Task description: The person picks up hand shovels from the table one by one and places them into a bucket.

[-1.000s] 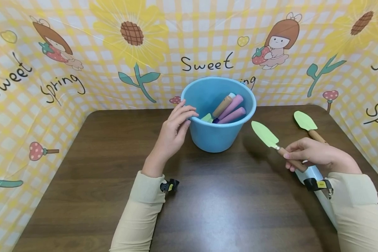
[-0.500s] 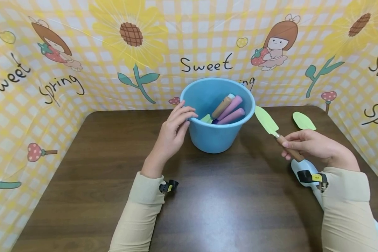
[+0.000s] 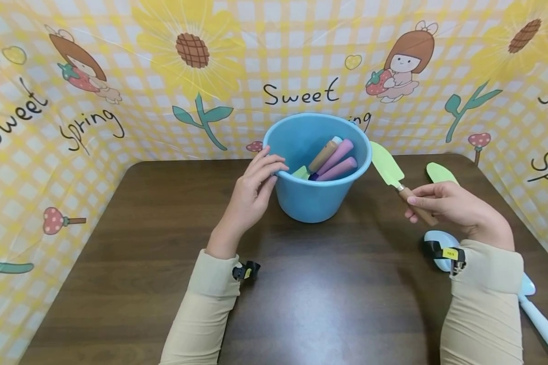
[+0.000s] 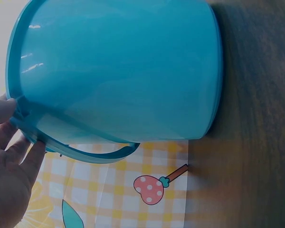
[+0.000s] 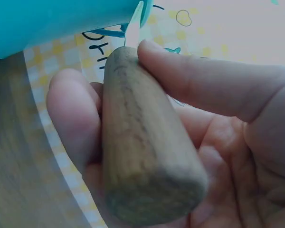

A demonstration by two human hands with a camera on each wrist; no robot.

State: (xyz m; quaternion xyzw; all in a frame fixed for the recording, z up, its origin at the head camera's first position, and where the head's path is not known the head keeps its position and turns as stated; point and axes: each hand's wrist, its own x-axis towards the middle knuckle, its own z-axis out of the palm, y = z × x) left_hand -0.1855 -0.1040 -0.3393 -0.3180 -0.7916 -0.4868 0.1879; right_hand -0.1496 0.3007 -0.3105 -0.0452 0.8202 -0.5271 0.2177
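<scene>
A blue bucket [image 3: 312, 203] stands upright at the back of the table, its handle [image 4: 99, 154] hanging down on the side seen in the left wrist view. My left hand [image 3: 251, 190] holds its rim at the left. With thumb and fingers my right hand [image 3: 443, 200] grips the wooden handle of a green garden trowel [image 3: 388, 167]. The trowel is held above the table, blade pointing up and left beside the bucket's right rim. Inside the bucket lie several tools with purple handles [image 3: 335, 157] and a wooden handle [image 3: 321, 157]; their lower ends are mostly hidden.
Another green trowel blade [image 3: 440, 173] shows behind my right hand, the rest of it covered. Light blue tools lie under and beside my right forearm, one with a long handle [image 3: 545, 324]. A yellow checked cloth [image 3: 237, 121] rises behind the table.
My right hand has moved up and slightly left with the green trowel, bringing the blade up to the bucket's right rim. The left hand keeps its place on the rim.
</scene>
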